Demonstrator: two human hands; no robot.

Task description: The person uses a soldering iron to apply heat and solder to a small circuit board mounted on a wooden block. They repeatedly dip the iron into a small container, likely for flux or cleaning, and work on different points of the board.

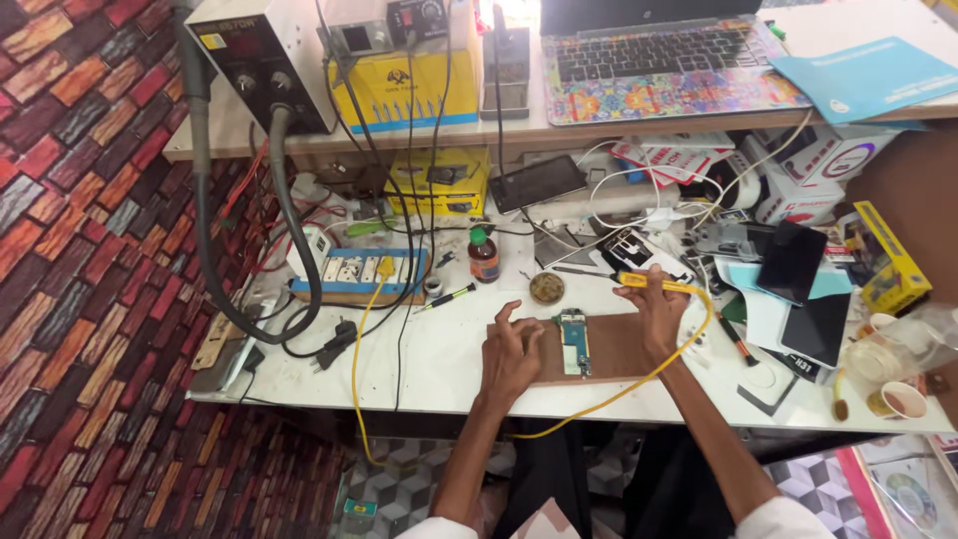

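Circuit board [574,341]: a narrow green rectangle lying flat on a brown wooden slab [611,347], lower centre of the frame. Left hand [509,354] rests on the slab's left edge, just beside the board; its grip is released, fingers spread and bent, holding nothing. Right hand [659,311] is right of the board, its grip clenched around a yellow-handled soldering iron [639,282] whose yellow cable [639,381] loops down off the table edge.

Surface: a white table [439,364], scuffed and crowded. A small round tin [547,287] sits above the slab; a brown bottle with a green cap [483,256] stands left of it. A blue-and-white power strip [361,269] lies at centre left.

A raised shelf at the top carries a laptop [659,50]. The wall at left shows a multicoloured brick pattern [80,200].
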